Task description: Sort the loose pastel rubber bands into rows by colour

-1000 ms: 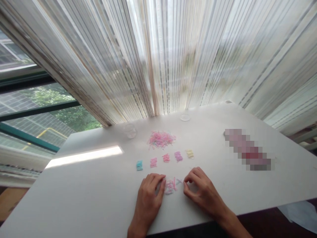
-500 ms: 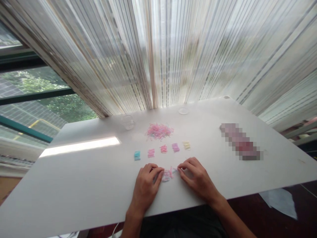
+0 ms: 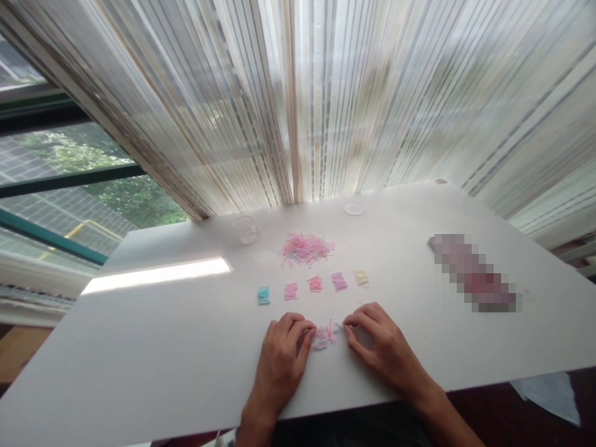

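In front of me a small loose pile of thin pastel pieces (image 3: pixel 323 338), mostly pink with some pale blue, lies on the white table between my hands. My left hand (image 3: pixel 286 351) rests at its left side, thumb and forefinger pinched together at the edge; what they hold, if anything, is too small to make out. On the other side, my right hand (image 3: pixel 384 341) pinches the end of a thin pale-blue piece (image 3: pixel 338 326) between thumb and forefinger. The exact kind of these pieces is unclear.
Beyond my hands runs a row of single-colour bundles: teal (image 3: pixel 263 295), pink (image 3: pixel 291 291), coral (image 3: pixel 315 284), purple (image 3: pixel 339 281) and yellow (image 3: pixel 361 277). Behind it lies a larger mixed heap (image 3: pixel 307 247). A clear cup (image 3: pixel 244 231), clear lid (image 3: pixel 353 208) and blurred-out object (image 3: pixel 472 273) stand farther off.
The view has shifted slightly, so everything on the table sits a little farther right. Both hands keep nearly the same pinched poses beside the small pile.
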### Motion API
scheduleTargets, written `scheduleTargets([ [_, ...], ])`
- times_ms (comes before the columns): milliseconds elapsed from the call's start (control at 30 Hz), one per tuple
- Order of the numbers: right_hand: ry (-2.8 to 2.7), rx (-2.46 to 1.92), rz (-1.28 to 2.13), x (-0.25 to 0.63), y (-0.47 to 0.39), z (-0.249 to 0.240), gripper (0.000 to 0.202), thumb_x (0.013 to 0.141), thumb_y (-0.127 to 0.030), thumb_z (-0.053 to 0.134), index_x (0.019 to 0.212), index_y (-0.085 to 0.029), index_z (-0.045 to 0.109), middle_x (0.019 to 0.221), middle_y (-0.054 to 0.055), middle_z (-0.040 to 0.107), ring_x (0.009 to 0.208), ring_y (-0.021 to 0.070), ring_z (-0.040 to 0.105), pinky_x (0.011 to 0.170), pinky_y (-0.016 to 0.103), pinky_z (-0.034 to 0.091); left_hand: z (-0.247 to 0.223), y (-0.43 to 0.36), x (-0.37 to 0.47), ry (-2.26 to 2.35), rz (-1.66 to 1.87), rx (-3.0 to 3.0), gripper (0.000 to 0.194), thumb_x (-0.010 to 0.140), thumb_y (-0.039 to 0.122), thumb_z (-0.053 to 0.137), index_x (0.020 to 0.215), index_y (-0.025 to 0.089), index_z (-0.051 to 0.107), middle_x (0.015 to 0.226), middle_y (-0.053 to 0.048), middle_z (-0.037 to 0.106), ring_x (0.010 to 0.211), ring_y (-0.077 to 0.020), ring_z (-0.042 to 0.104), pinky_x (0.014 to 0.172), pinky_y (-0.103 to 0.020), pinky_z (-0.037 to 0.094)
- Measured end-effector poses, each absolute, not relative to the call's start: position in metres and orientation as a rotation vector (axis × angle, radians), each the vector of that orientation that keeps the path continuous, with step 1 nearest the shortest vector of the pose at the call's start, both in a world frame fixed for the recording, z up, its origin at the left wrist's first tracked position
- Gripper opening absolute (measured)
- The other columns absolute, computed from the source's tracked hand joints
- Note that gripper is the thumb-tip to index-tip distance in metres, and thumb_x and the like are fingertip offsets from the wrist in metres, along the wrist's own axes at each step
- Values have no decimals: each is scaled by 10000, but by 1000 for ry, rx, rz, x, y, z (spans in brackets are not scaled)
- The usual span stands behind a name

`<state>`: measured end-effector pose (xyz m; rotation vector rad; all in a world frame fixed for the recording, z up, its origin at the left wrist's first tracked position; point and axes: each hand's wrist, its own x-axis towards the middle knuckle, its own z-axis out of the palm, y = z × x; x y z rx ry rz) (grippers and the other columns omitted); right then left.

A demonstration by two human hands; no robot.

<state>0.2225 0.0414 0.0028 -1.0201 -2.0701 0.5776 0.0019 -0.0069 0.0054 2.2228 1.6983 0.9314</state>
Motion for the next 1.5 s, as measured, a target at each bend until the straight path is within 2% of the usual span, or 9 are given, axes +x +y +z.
scheduleTargets([
  [300,-2190,-954,552,212,41,11,145,958,-125,589,1058,-199,662,910,60,629,888,230,572,768,375,528,7,-6,2,1690,1009,2202,116,1009,190,508,994,220,619,955,-38,680,825,-196,619,759,-331,475],
  [533,-2416,-984,584,193,54,25,113,903,-90,651,903,-199,681,902,44,637,874,219,571,767,356,506,4,-7,-1,1857,1137,2036,113,1011,253,518,1004,226,628,885,-19,686,703,-175,602,680,-305,498],
  [800,-2360,-1097,599,185,53,21,176,808,-6,685,824,-178,649,859,33,647,860,223,585,764,358,499,4,-6,2,1827,1032,2175,173,1032,251,473,1005,225,642,892,-32,722,746,-194,641,704,-332,486],
  [1133,-2240,-1006,688,201,49,32,165,899,-49,600,897,-213,614,896,33,634,877,219,588,770,364,517,11,-5,3,1723,987,2279,155,1001,219,506,967,236,656,886,-21,722,767,-194,673,689,-328,473],
  [1300,-2124,-1015,661,225,56,31,138,975,-105,488,964,-218,566,941,54,627,904,217,599,797,366,532,6,-4,1,1759,1036,2294,140,989,268,537,1058,240,656,1010,-51,740,797,-207,690,694,-340,501],
  [1500,-1997,-1164,632,263,82,26,130,1002,-205,474,937,-221,585,884,39,641,748,181,605,650,301,530,4,-3,1,1718,1078,2342,137,994,274,538,1038,238,663,947,-32,763,757,-196,704,684,-333,519],
])
